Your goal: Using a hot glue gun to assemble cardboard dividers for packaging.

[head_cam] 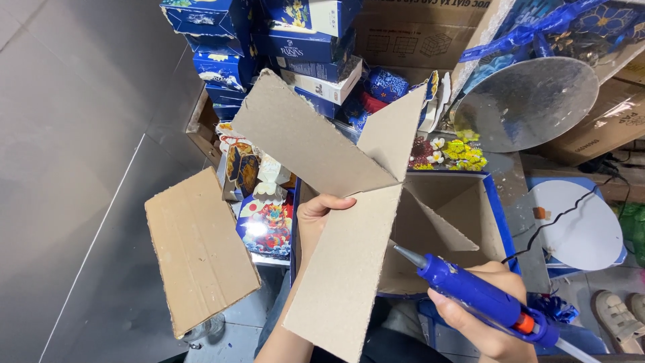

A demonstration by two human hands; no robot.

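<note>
Head view: your left hand [316, 215] grips crossed cardboard [349, 202]; your right hand [487, 316] grips the glue gun [477, 292], nozzle pointing up-left at it.

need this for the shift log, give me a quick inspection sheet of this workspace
surface: grey floor, a loose cardboard sheet lying on it
job's things: crossed cardboard divider held over an open blue-rimmed box; blue glue gun
clutter: stacked blue cartons, silver round board, white round board
grips: left hand on the divider; right hand around the glue gun
cables: black cord across the white board
surroundings: brown cartons, a shoe at lower right
</note>
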